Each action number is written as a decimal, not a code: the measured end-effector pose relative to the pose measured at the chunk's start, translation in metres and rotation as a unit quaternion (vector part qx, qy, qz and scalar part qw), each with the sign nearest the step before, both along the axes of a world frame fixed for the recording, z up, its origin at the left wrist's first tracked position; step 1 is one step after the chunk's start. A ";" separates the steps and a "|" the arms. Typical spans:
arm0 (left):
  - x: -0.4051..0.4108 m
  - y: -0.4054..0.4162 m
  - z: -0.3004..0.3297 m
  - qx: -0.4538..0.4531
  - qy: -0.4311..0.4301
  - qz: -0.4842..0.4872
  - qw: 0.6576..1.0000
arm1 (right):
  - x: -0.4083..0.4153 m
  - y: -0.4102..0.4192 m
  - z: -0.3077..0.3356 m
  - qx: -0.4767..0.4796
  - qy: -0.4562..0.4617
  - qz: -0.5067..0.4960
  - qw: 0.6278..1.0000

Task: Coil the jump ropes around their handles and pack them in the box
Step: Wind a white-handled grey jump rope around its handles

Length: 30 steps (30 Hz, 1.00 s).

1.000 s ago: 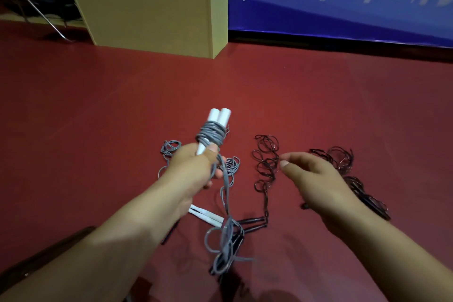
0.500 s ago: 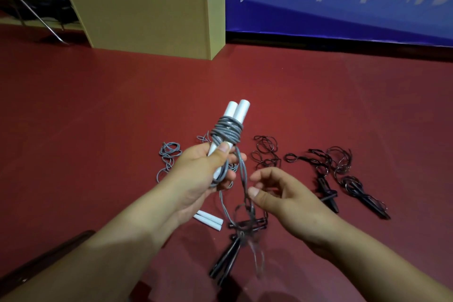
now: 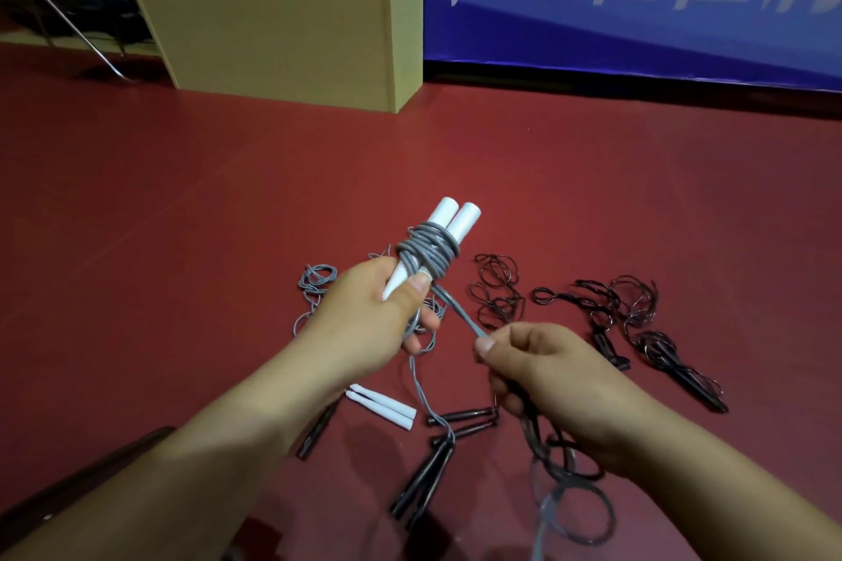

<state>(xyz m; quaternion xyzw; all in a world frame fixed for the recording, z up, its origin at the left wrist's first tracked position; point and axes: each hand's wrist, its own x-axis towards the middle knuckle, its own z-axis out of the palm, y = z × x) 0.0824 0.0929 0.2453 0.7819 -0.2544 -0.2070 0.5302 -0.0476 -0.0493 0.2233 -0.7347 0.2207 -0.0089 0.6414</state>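
red floor (image 3: 182, 219) spreads under everything, with a tan box (image 3: 273, 9) standing at the far edge. black jump ropes (image 3: 638, 323) lie tangled to the right. left hand (image 3: 364, 314) grips two white handles (image 3: 451, 219), grey rope (image 3: 428, 248) coiled around them. right hand (image 3: 542, 374) pinches the taut grey strand, loose loops hanging below.

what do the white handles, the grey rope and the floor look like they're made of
White handles: likely smooth matte plastic; even colour, clean rounded ends, no grain.
Grey rope: probably PVC or rubber-coated cord; thin, round, slight sheen, keeps springy loops where the left hand holds the bundle and the right hand pinches the strand.
Red floor: seems vinyl or rubber sports flooring; seamless, soft dull glare.
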 end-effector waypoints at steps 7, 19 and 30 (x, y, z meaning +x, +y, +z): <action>0.017 0.013 -0.003 0.194 -0.198 0.038 0.960 | -0.008 -0.002 0.011 -0.149 0.016 0.067 0.986; -0.007 0.008 -0.017 0.300 -0.145 -0.237 0.913 | -0.009 -0.015 0.009 -0.482 -0.122 0.073 0.865; -0.024 0.012 -0.002 0.167 0.031 -0.436 0.884 | -0.007 -0.047 0.016 -0.355 -0.023 -0.079 0.931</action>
